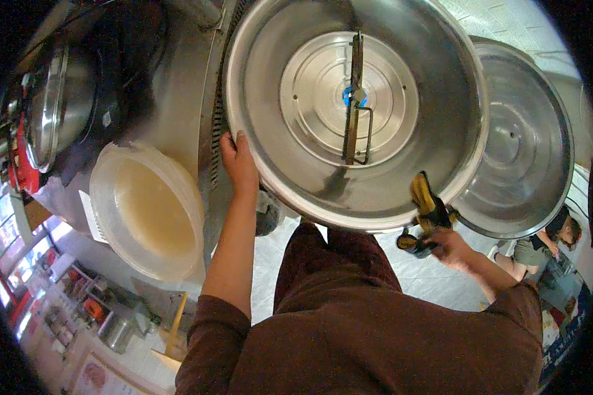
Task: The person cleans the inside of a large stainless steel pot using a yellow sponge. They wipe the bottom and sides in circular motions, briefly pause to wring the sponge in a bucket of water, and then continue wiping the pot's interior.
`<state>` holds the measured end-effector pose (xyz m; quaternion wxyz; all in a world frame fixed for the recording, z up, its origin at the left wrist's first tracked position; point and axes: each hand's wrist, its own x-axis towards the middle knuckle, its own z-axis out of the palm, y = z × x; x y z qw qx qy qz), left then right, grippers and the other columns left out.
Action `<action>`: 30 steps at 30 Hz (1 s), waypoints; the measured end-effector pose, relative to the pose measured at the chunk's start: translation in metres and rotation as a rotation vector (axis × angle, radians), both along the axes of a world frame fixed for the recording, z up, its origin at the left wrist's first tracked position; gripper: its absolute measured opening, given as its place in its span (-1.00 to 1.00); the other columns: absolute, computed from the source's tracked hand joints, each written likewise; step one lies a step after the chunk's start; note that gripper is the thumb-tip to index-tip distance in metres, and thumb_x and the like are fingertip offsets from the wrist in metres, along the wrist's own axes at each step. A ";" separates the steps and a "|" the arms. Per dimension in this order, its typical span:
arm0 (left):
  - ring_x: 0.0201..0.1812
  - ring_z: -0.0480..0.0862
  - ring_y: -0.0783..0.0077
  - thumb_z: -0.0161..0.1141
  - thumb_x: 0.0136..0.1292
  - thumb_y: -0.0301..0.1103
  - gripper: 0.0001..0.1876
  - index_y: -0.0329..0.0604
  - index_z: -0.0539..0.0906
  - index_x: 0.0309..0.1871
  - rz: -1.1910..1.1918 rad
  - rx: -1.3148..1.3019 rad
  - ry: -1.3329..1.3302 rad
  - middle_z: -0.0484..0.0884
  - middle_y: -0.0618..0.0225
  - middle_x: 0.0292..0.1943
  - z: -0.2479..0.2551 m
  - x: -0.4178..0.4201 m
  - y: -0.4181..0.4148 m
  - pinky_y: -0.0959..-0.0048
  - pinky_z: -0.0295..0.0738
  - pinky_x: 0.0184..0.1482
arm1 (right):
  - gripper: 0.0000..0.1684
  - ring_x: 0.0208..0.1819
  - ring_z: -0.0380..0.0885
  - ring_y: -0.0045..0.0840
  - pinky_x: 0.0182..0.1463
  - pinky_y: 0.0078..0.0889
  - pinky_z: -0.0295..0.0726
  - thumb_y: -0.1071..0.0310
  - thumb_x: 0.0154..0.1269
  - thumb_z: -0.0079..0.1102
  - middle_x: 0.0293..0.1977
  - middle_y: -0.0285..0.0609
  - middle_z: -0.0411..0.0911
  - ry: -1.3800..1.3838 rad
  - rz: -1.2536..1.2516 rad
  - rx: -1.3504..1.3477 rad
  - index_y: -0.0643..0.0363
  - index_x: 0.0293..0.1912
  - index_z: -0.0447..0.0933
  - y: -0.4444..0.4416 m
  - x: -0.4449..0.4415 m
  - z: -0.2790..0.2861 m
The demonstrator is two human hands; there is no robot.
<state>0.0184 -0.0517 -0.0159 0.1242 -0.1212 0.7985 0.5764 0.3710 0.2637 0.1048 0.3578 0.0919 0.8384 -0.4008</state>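
Note:
In front of me is a large round stainless-steel drum (272, 98), seen from above, with a metal bar (354, 118) across its middle that carries a wire handle and a small blue part. My left hand (241, 160) rests on the drum's left rim, thumb and fingers spread around the edge. Beyond the lower right rim, my right hand (449, 247) is closed on a black-and-yellow object (426, 205), probably a work glove or a tool; blur hides its exact kind. A round steel lid (514, 133) stands beside the drum on the right, its inner side showing.
A translucent plastic tub (99, 197) of cloudy tan liquid sits on the counter at left. Behind it is a lidded steel pot (54, 108) near a red object (24, 163). A crouching person (556, 237) is at far right. Shelves with goods stand at lower left.

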 end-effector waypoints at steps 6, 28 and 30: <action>-0.06 0.54 -0.08 0.20 0.19 -0.25 -0.52 -0.40 0.35 0.04 -0.103 -0.228 0.102 0.52 -0.13 -0.07 -0.007 -0.011 0.010 0.20 0.40 0.00 | -0.41 -0.11 0.50 -0.50 0.04 -0.50 0.46 0.50 -0.10 -0.07 -0.13 -0.20 0.49 -0.053 -0.891 -0.270 0.21 0.06 0.37 0.048 -0.088 0.046; -0.16 0.58 0.14 0.26 0.18 -0.20 -0.53 -0.36 0.36 -0.01 -0.079 -0.530 0.020 0.56 0.02 -0.14 0.019 -0.014 0.017 0.31 0.44 -0.06 | -0.23 0.39 0.01 -0.17 0.43 0.00 -0.19 0.06 0.26 -0.06 0.36 0.00 0.06 0.525 0.182 0.475 0.20 0.36 0.07 -0.115 -0.384 -0.312; -0.16 0.58 0.16 0.25 0.19 -0.19 -0.53 -0.35 0.36 -0.01 -0.073 -0.469 0.020 0.56 0.03 -0.14 0.017 -0.023 0.034 0.31 0.44 -0.06 | -0.27 0.38 0.05 -0.26 0.44 -0.11 -0.14 0.15 0.23 -0.05 0.35 -0.08 0.10 0.779 0.217 0.431 0.19 0.34 0.11 -0.138 -0.322 -0.328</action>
